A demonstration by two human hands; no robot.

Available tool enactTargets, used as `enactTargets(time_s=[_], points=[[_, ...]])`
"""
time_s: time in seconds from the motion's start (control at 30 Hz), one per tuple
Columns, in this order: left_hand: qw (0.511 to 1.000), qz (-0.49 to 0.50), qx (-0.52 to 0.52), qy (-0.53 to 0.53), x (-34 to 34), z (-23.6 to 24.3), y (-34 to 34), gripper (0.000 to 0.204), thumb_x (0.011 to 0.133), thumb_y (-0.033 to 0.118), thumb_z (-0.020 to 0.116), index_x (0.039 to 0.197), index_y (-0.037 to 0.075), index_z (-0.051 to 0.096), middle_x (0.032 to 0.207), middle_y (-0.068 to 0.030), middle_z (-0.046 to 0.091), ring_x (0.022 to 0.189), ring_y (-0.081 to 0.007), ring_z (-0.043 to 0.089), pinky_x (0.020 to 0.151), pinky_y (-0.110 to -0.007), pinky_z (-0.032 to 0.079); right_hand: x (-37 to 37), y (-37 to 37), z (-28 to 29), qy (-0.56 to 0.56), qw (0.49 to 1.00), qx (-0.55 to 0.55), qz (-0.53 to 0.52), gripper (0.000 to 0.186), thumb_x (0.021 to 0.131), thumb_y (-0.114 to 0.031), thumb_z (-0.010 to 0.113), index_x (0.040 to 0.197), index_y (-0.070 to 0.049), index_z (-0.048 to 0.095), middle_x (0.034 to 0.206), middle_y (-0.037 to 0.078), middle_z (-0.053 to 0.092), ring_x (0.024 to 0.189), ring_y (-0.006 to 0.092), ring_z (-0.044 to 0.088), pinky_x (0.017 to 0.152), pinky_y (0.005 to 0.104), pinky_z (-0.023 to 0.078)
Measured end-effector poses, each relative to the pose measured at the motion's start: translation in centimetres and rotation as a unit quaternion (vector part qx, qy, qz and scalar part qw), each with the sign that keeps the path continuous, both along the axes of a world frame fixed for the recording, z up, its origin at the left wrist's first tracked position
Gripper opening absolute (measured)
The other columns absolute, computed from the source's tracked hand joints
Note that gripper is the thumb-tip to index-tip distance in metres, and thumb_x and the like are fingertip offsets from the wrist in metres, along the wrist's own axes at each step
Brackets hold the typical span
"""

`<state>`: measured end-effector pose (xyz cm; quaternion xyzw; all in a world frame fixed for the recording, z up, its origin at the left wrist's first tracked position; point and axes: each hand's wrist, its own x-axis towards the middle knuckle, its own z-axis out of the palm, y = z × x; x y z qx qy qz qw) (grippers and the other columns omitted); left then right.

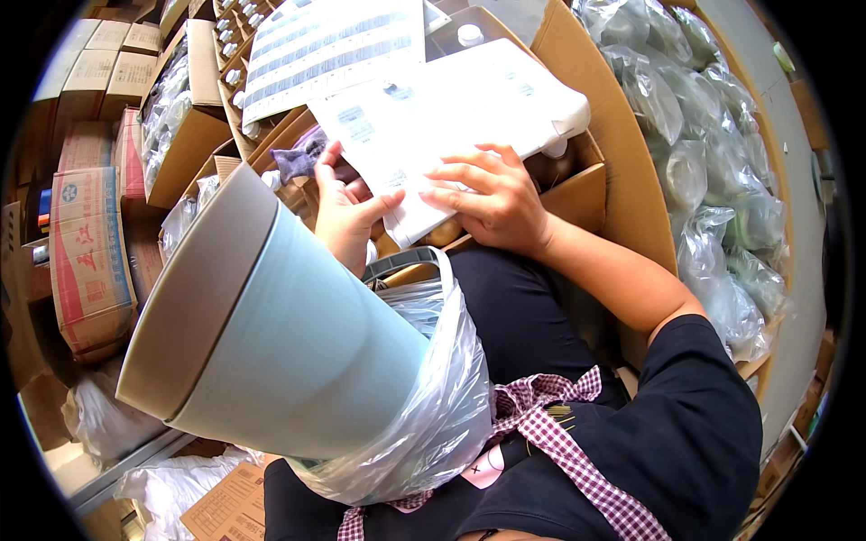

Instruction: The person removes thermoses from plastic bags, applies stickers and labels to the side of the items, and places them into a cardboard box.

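Observation:
In front of me a broad white slab-like thing [487, 99], with small printed labels on its face, lies tilted across an open cardboard box [577, 200]. Glare hides its detail. At its near left edge is my left hand [347, 212], closed with the thumb over the edge and the fingers beside it, partly hidden. My right hand [492, 194] rests on the near face, its fingers stretched and slightly apart. Just behind the left hand sits a purple-grey cloth [299, 160]. A printed label sheet [334, 59] lies beyond, overlapping the slab's far left side.
A tall light-blue bin [307, 334] with a grey rim, wrapped in a clear plastic bag [424, 397], leans across my lap. Cartons [90, 261] are stacked at left. At right, a large box holds clear plastic-wrapped items [713, 171]. Several white-capped bottles [469, 36] stand in boxes ahead.

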<state>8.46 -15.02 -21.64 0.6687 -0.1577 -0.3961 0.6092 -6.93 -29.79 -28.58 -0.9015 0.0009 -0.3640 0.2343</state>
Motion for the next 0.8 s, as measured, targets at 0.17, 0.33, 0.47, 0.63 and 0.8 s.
enactTargets(time_s=[0.17, 0.33, 0.47, 0.63, 0.8], points=[[0.995, -0.039, -0.086, -0.020, -0.1, 0.3, -0.4, 0.092, 0.081, -0.012, 0.067, 0.157, 0.012, 0.020, 0.121, -0.0216, 0.067, 0.106, -0.0262, 0.070, 0.090, -0.038, 0.059, 0.3, -1.7, 2.4, 0.033, 0.966, 0.253, 0.052, 0.039, 0.082, -0.028, 0.078, 0.115, -0.008, 0.072, 0.123, 0.013, 0.066, 0.102, 0.0315, 0.068, 0.086, 0.0424, 0.055], [0.998, -0.006, -0.049, -0.024, 0.0, 0.2, -0.5, 0.070, 0.084, -0.010, 0.066, 0.146, -0.003, 0.035, 0.110, -0.0184, 0.071, 0.097, -0.0215, 0.072, 0.086, -0.032, 0.058, 2.5, -1.0, 4.5, 0.038, 0.993, 0.105, -0.039, 0.046, 0.076, -0.020, 0.080, 0.120, -0.010, 0.070, 0.125, 0.015, 0.063, 0.113, 0.0334, 0.062, 0.094, 0.0453, 0.050], [0.997, 0.020, -0.060, 0.035, 0.4, -0.2, -0.3, 0.057, 0.086, -0.004, 0.071, 0.137, -0.007, 0.044, 0.104, -0.0156, 0.073, 0.091, -0.0180, 0.072, 0.083, -0.029, 0.059, 3.8, 0.0, 5.0, 0.048, 0.989, 0.126, -0.063, 0.049, 0.075, -0.020, 0.080, 0.122, -0.010, 0.069, 0.126, 0.015, 0.063, 0.116, 0.0328, 0.060, 0.094, 0.0458, 0.047], [0.993, -0.039, -0.015, 0.115, 0.0, 0.5, -0.1, 0.034, 0.094, -0.001, 0.062, 0.127, -0.008, 0.060, 0.108, -0.0124, 0.072, 0.093, -0.0166, 0.071, 0.086, -0.031, 0.058, 3.7, 0.1, 4.4, 0.050, 0.988, 0.130, -0.067, 0.043, 0.075, -0.017, 0.080, 0.116, -0.011, 0.072, 0.122, 0.010, 0.064, 0.111, 0.0299, 0.061, 0.096, 0.0446, 0.045], [0.996, -0.073, -0.044, 0.029, 0.0, -0.2, 0.1, 0.026, 0.094, -0.002, 0.060, 0.119, -0.003, 0.068, 0.105, -0.0075, 0.072, 0.090, -0.0115, 0.068, 0.081, -0.026, 0.055, 3.3, 0.1, 4.3, -0.005, 0.982, 0.189, -0.023, 0.027, 0.074, -0.013, 0.079, 0.100, -0.011, 0.077, 0.106, 0.005, 0.068, 0.100, 0.0276, 0.063, 0.092, 0.0429, 0.047]])
